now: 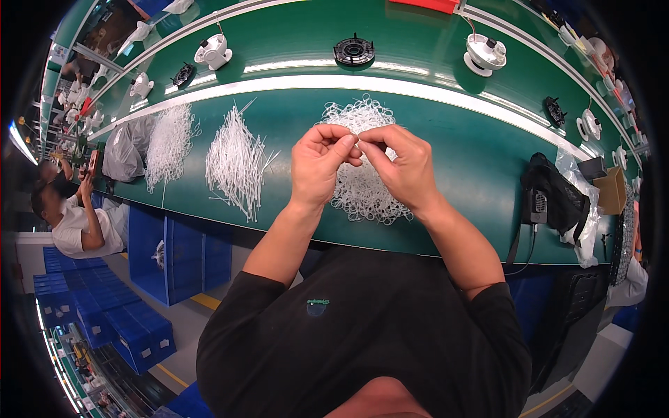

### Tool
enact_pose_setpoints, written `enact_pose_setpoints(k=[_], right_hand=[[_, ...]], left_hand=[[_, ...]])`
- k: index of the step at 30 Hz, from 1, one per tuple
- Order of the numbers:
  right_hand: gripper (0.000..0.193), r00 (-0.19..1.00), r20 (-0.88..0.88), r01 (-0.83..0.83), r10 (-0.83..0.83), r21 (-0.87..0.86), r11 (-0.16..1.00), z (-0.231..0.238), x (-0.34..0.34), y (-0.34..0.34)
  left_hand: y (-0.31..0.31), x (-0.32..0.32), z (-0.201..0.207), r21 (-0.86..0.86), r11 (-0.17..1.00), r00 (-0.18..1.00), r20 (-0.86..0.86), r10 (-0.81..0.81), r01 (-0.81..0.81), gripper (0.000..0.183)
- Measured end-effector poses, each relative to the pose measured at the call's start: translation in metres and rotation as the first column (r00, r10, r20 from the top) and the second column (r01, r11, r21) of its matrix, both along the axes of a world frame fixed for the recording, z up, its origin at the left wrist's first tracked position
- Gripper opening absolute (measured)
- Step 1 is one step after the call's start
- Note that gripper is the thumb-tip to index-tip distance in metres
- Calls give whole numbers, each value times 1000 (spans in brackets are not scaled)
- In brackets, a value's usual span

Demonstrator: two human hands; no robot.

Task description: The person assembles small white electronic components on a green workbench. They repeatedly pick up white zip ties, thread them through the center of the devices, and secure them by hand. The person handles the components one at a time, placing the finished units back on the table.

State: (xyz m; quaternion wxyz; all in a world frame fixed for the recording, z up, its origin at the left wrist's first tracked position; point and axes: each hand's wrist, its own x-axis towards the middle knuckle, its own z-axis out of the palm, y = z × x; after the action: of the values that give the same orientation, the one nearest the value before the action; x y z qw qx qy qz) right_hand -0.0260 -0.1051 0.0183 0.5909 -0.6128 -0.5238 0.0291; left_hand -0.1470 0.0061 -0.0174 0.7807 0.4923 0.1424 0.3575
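Observation:
My left hand (315,166) and my right hand (405,166) meet fingertip to fingertip above the workbench, each closed in a pinch. Whatever is between the fingers is too small and too covered to make out. Beneath and behind them spreads a heap of white cable ties bent into loops (368,198), partly hidden by both hands. Left of my left hand lies a loose pile of straight white cable ties (237,167). Farther left is another pile of thin white ties (169,143), beside a grey plastic bag (125,155).
Along the green conveyor (293,52) behind the bench stand white fan-like units (486,52) and a black round part (353,51). A black mesh bag (557,195) and a small cardboard box (610,191) sit at right. Blue crates (143,341) stand lower left, near a seated co-worker (80,226).

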Motion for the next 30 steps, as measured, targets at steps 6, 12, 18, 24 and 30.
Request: enact_pose_setpoints(k=[6, 12, 18, 24, 30], right_hand=[[9, 999, -49, -5, 4, -25, 1000, -3, -1, 3], [15, 998, -64, 10, -17, -99, 995, -6, 2, 1], [11, 1000, 9, -20, 24, -279, 960, -12, 12, 0], [12, 999, 44, 33, -21, -301, 953, -16, 19, -6], [10, 997, 75, 1, 24, -319, 948, -24, 18, -8]], left_hand=[[-3, -2, 2, 109, 994, 996, -90, 13, -3, 12], [-2, -4, 3, 161, 981, 973, -218, -71, 108, 12], [38, -22, -3, 629, 778, 846, -409, 343, -11, 14], [144, -71, -20, 822, 556, 323, -563, 761, 124, 16], [164, -75, -24, 719, 622, 52, -666, 744, 310, 18]])
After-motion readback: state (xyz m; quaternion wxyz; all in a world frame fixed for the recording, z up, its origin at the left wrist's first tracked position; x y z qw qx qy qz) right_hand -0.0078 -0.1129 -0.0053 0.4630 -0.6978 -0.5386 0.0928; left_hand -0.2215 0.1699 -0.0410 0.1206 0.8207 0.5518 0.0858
